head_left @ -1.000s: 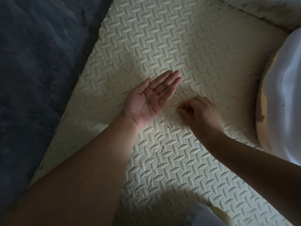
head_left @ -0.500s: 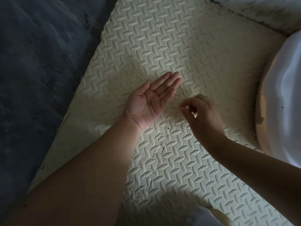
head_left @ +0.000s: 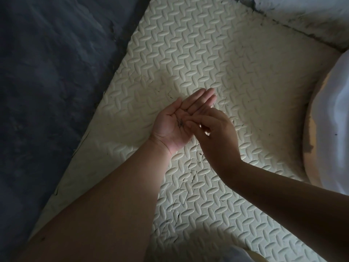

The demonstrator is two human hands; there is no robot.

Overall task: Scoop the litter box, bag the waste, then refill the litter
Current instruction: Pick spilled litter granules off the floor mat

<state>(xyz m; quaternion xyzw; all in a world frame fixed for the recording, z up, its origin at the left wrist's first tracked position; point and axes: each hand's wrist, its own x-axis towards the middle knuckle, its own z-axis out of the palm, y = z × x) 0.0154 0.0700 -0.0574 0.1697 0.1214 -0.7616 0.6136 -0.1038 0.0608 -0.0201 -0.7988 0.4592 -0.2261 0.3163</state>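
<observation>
My left hand (head_left: 172, 129) lies palm up, just above the cream foam mat (head_left: 207, 53), with its fingers straight and together. A small pile of dark litter grains (head_left: 179, 123) rests in the middle of the palm. My right hand (head_left: 217, 137) hovers over the palm's right side with thumb and forefinger pinched together, their tips touching the palm beside the grains. Whether a grain sits in the pinch is hidden. A few dark specks and hair-like strands lie on the mat around both hands.
A white bag (head_left: 336, 120) lines a round tan container (head_left: 308, 133) at the right edge. Dark grey floor (head_left: 47, 91) borders the mat on the left, and a dirty pale wall base (head_left: 302, 17) runs along the top right. A pale rounded object (head_left: 243, 256) shows at the bottom edge.
My right hand has lifted off the mat and moved left onto my left palm, still pinched. The left hand has stayed palm up in about the same place.
</observation>
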